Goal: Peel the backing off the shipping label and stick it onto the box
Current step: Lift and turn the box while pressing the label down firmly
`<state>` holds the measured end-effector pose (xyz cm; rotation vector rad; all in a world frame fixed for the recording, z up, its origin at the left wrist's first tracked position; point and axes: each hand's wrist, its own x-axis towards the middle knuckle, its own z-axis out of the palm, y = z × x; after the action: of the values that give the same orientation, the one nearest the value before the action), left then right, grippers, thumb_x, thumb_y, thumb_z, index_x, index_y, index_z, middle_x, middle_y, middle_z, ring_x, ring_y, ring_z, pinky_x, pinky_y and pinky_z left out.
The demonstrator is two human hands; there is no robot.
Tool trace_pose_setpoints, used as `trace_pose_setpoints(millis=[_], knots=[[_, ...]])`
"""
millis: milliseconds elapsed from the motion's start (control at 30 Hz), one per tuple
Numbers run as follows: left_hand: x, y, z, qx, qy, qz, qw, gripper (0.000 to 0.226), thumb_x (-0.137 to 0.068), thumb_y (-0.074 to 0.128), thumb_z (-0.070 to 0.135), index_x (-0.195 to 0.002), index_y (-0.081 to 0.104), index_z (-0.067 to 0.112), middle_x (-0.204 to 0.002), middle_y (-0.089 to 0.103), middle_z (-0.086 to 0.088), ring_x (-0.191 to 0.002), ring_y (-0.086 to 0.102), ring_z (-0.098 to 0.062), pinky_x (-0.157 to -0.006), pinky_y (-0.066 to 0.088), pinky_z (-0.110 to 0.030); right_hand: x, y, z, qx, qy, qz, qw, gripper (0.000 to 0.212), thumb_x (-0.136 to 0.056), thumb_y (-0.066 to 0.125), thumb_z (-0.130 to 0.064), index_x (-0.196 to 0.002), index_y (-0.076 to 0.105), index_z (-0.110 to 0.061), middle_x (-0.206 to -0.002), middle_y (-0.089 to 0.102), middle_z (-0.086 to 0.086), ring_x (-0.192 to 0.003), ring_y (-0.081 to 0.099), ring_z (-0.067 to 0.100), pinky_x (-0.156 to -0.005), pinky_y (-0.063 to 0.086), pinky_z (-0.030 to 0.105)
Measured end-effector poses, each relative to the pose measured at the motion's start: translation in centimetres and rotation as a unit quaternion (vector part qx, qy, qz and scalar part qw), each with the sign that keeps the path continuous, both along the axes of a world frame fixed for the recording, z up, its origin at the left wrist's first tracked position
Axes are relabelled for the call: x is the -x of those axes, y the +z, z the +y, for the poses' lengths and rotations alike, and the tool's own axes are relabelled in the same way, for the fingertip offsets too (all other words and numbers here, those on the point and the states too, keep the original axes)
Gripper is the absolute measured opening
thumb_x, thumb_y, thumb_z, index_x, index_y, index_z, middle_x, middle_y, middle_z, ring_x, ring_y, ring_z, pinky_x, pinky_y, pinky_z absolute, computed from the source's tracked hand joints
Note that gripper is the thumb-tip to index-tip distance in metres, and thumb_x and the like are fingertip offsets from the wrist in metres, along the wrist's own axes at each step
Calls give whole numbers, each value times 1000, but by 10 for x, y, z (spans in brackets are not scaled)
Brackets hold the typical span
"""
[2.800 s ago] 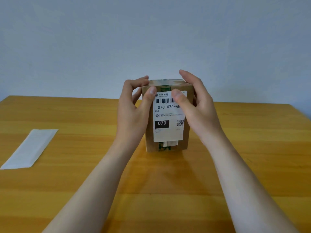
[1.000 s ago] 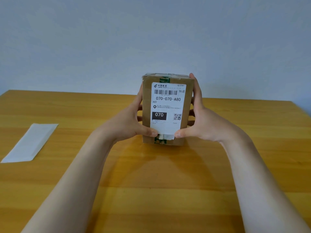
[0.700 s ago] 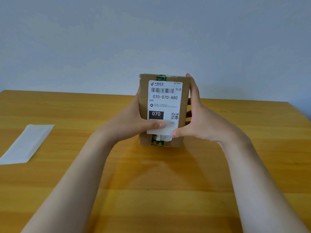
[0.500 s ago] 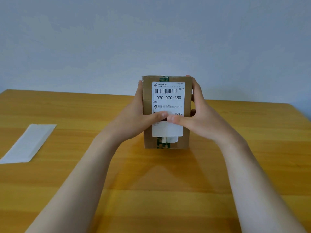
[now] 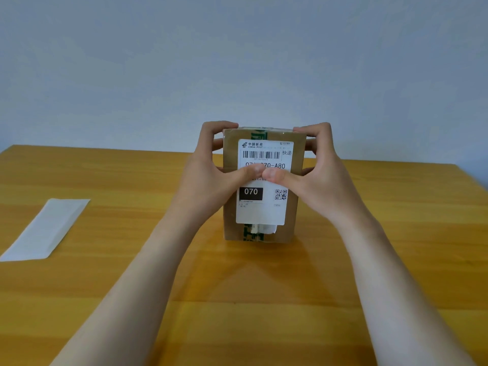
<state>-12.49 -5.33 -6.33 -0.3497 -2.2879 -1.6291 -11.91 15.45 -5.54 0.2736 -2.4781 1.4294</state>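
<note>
a pale blue-grey wall (image 5: 237, 62) backs a wooden table (image 5: 237, 299). the box (image 5: 297, 215) stands upright near the table's middle, front face toward the camera. the shipping label (image 5: 260, 213) is stuck on that face, above a strip of green tape (image 5: 249, 233). the peeled backing (image 5: 45, 231) lies flat, well off at 9 o'clock from the box.

the left hand (image 5: 211, 178) clasps the box from 9 o'clock and the right hand (image 5: 317, 180) from 3 o'clock. their fingers curl over the top corners at 11 and 1 o'clock, and both thumbs (image 5: 250, 171) press tip to tip on the label's printed number line.

half a second ago those thumbs met lower, over the black 070 block; a second ago they sat at the label's bottom corners. so the pressing has travelled from 6 toward 12 o'clock, and the lower label now looks flat. i judge the sticking nearly finished: only the barcode strip at the top is left to rub down.
</note>
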Motion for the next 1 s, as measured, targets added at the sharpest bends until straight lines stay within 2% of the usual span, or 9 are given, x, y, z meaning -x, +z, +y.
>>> trace_pose_setpoints(millis=[167,300,433,533,667,767,867,933,1000], knots=[[-2,5,8,-12,42,36,998,50,-81,89,40,-115,53,34,-115,62,34,-104,60,24,-92,56,-17,1,-1,-3,4,-15,16,1000,64,-81,83,-58,-122,38,-36,-115,62,-25,-117,59,-8,-90,56,28],[-3,6,10,-71,54,60,994,30,-89,83,35,-105,59,33,-137,67,13,-110,68,10,-84,65,-35,1,0,-6,8,-14,21,1000,57,-87,78,-56,-122,39,-32,-118,61,-22,-120,58,-7,-89,54,28],[-4,6,12,-96,56,65,992,20,-93,79,34,-102,62,29,-134,70,7,-111,71,3,-79,65,-33,1,0,-8,9,-19,19,1000,44,-97,64,-60,-118,39,-31,-115,65,-14,-112,66,4,-84,56,31],[-3,7,13,-93,58,63,992,15,-95,75,37,-99,62,34,-134,70,8,-119,68,0,-80,62,-27,0,3,-8,28,-14,17,999,29,-106,53,-50,-116,42,-25,-105,64,-19,-89,64,-14,-70,48,12],[-3,6,11,-100,50,51,992,5,-102,67,35,-102,63,32,-134,69,11,-113,68,7,-79,63,-33,1,5,-9,42,-8,10,999,23,-111,43,-47,-116,42,-24,-104,62,-21,-78,59,-20,-65,44,7],[-1,2,6,-108,19,27,994,17,-103,63,39,-118,63,30,-131,68,16,-109,73,-2,-73,63,-40,2,3,-8,65,18,-14,998,31,-106,44,-55,-126,39,-31,-109,60,-27,-82,62,-20,-65,45,7],[0,-4,4,-71,-15,0,997,53,-91,78,43,-137,53,37,-136,66,14,-112,72,-7,-81,64,-33,1,-1,-6,66,43,-39,996,65,-86,55,-72,-139,32,-41,-125,60,-26,-107,69,-5,-82,54,18],[0,-8,5,-31,-20,-11,999,75,-85,84,46,-147,41,44,-140,64,19,-120,67,-2,-89,62,-29,1,-3,-5,40,54,-41,997,79,-85,64,-68,-149,26,-41,-135,57,-22,-111,70,2,-82,57,19],[2,-10,5,-7,-26,-11,1000,88,-85,84,43,-155,32,44,-143,62,19,-126,62,2,-97,59,-29,4,-6,-3,16,58,-38,997,85,-89,73,-56,-155,21,-41,-139,54,-19,-103,71,-2,-74,58,14]])
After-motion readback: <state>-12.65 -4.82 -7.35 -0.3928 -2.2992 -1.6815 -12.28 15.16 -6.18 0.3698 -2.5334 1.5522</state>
